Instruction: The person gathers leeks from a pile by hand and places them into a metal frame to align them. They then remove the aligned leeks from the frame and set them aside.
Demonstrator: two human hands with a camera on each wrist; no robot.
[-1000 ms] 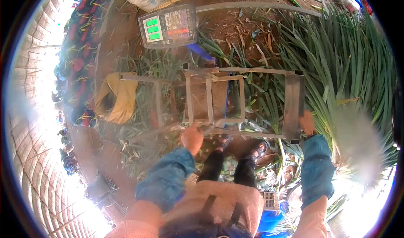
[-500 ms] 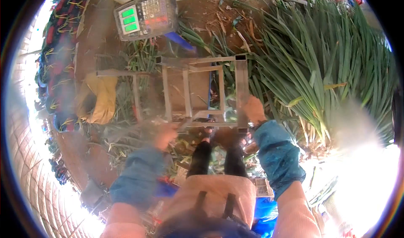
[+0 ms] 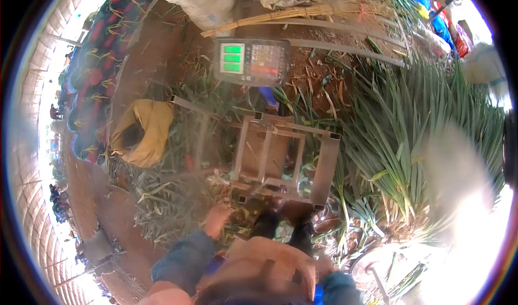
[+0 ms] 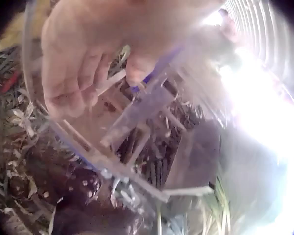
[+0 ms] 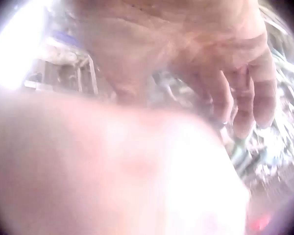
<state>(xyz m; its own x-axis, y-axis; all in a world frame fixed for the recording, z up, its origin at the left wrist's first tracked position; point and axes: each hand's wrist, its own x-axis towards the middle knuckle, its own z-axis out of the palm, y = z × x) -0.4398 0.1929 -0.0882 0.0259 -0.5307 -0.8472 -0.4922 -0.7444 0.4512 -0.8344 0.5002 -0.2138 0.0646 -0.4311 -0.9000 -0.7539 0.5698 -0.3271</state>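
Observation:
A metal frame (image 3: 328, 167) of square tubing with nested inner bars stands on the ground before the person's feet, slightly tilted in the head view. Just off its near left corner is my left hand (image 3: 217, 218), fingers loosely bent and holding nothing. In the left wrist view, that hand (image 4: 83, 63) overlaps the frame's bars (image 4: 142, 112). My right hand (image 3: 324, 264) hangs low by the apron (image 3: 264, 259), partly blurred. The right wrist view shows this hand (image 5: 201, 63) with relaxed, spread fingers and nothing in them.
A scale display (image 3: 252, 62) with lit green readouts stands beyond the frame. Long green onions (image 3: 399, 137) are heaped at right. A yellow sack (image 3: 148, 132) lies at left, among scattered leaves. Behind are a white sack (image 3: 208, 2) and a bundle of thin canes (image 3: 291, 13).
Earlier both hands were at the frame, and its right end piece shifted left, closer to the inner bars. Now both hands are off it and drawn back toward the body, the right one farthest.

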